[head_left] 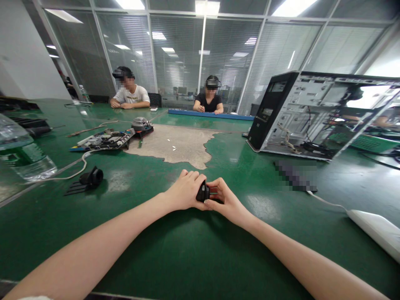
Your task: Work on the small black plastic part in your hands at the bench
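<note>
My left hand (186, 189) is wrapped round a small black plastic part (203, 191) with a rounded, ridged end, held just over the green table. From the other side, my right hand (222, 195) grips the right end of that part between thumb and curled fingers. Most of the part's left side is hidden in my left palm, so its exact kind cannot be made out. To the left on the table lies another black piece (91, 178), with a round end and flat prongs.
A circuit board (106, 140) with a fan (142, 124) lies left, beyond a bare patch (178, 143) in the green surface. An open computer case (300, 116) stands right. A water bottle (23, 150) is left; a white power bank-like block (375, 229) right. Two people sit opposite.
</note>
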`<state>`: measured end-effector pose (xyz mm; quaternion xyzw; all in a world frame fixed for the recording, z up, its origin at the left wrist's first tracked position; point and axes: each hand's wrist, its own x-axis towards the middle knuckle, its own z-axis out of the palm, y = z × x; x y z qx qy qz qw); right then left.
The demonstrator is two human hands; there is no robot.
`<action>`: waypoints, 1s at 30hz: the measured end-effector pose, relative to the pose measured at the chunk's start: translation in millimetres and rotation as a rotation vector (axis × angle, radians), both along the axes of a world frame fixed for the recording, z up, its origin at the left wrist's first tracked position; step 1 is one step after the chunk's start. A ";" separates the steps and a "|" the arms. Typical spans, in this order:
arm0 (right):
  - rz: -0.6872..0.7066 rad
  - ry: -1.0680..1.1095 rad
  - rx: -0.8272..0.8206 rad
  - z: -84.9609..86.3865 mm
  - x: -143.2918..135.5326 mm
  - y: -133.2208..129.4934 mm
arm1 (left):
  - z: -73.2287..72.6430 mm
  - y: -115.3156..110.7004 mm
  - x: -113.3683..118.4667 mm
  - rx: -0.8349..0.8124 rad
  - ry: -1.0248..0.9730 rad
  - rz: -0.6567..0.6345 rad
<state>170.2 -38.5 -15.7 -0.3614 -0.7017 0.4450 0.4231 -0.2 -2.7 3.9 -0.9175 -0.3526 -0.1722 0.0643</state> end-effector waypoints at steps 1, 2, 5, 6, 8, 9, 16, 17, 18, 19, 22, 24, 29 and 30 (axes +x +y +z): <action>-0.002 0.002 0.006 -0.2 -0.1 -0.3 | 0.0 0.0 -0.1 0.000 0.000 0.000; -0.002 0.006 0.003 -0.3 -0.4 -0.5 | 0.0 0.0 -0.2 0.001 -0.001 -0.001; -0.006 0.027 -0.024 -0.4 -1.5 -0.3 | -0.4 0.3 -0.2 0.007 -0.009 0.000; -0.009 0.029 -0.027 -0.3 -1.9 0.0 | -0.5 0.4 -0.1 0.010 -0.010 0.002; -0.018 0.020 -0.023 -0.2 -2.4 0.6 | -0.6 0.7 0.0 0.016 -0.007 0.003; -0.025 0.010 -0.021 -0.1 -2.4 0.8 | -0.6 0.8 0.0 0.019 -0.006 0.002; 0.011 -0.021 0.002 0.3 -0.4 -1.0 | -0.1 0.5 -0.2 0.027 0.001 -0.004; 0.017 -0.021 0.014 0.4 -0.3 -1.6 | 0.0 0.2 -0.2 0.028 0.005 -0.004; 0.013 -0.025 0.024 0.5 -0.2 -2.3 | 0.1 0.1 -0.3 0.030 0.009 -0.003; 0.006 -0.027 0.030 0.7 -0.3 -2.7 | 0.1 0.0 -0.3 0.031 0.011 -0.003; -0.006 -0.013 0.015 0.9 -1.2 -2.6 | -0.6 0.3 -0.1 0.033 0.006 -0.001; -0.008 0.004 -0.003 0.6 -2.1 -1.5 | -1.6 1.0 0.1 0.039 0.000 0.002; -0.032 -0.007 -0.012 -1.5 -2.6 1.1 | -2.8 1.5 0.1 0.046 -0.009 0.001; -0.031 -0.012 -0.014 -1.9 -2.2 1.2 | -2.5 1.3 0.1 0.045 -0.009 0.000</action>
